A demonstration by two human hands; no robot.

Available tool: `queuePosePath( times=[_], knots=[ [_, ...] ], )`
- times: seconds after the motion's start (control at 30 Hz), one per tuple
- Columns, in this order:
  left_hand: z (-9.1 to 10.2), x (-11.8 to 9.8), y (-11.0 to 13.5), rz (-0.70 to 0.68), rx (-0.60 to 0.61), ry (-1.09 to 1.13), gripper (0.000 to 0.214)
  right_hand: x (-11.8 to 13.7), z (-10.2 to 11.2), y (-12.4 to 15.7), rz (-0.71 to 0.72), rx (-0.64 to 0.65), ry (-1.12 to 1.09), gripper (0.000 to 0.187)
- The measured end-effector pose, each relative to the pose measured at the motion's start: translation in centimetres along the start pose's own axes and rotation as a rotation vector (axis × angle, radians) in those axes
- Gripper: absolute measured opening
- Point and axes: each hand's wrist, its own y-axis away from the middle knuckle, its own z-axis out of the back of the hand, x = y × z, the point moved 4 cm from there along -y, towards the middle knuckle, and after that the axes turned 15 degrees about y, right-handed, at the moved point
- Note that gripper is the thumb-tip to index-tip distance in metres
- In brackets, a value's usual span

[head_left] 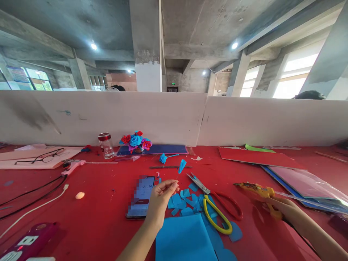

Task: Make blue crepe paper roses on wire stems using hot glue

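So, the lower view is filled by a red table (89, 203); with the clock centred on the left hand (160, 194), a blue sheet (185, 235) is laid at five o'clock, probably for easy reach. Scissors (207, 191) are parked at three, blades slightly apart. Farther out at three, a yellow glue gun (258, 191) is gripped by its handle in the right hand (281, 206), likely so skin is clear of the tip. Blue scraps (176, 199) are strewn nearer in. At one, a blue petal (182, 166) is pinched by its thin stem (177, 177) between left thumb and fingers, presumably so it isn't crumpled.
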Motion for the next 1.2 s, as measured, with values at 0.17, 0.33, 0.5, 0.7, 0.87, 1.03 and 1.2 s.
queuePosePath(
  times=[0.17, 0.33, 0.5, 0.7, 0.87, 1.03, 1.2],
  knots=[
    [0.3, 0.4, -0.3, 0.006, 0.003, -0.036, 0.023, 5.5, -1.3, 4.8, 0.234, -0.189, 0.649, 0.015],
    [1.0, 0.3, -0.7, -0.021, -0.074, -0.054, 0.023, 17.0, -8.1, 13.5, 0.896, 0.105, 0.611, 0.025],
    [1.1, -0.1, -0.9, -0.090, -0.080, -0.119, 0.020, 22.5, -13.8, 16.1, 1.082, 0.230, 0.752, 0.026],
    [1.0, 0.0, -0.9, -0.086, -0.065, -0.148, 0.021, 24.0, -16.3, 14.7, 1.013, 0.230, 0.790, 0.020],
    [0.9, 0.1, -0.9, -0.085, -0.064, -0.153, 0.020, 23.2, -16.3, 14.3, 0.953, 0.219, 0.763, 0.020],
    [0.7, 0.2, -1.0, -0.080, -0.076, -0.136, 0.019, 22.8, -16.5, 13.9, 0.904, 0.194, 0.742, 0.020],
    [0.8, 0.5, -1.0, -0.081, -0.065, -0.158, 0.018, 23.0, -16.9, 14.0, 0.893, 0.172, 0.744, 0.016]
  ],
)
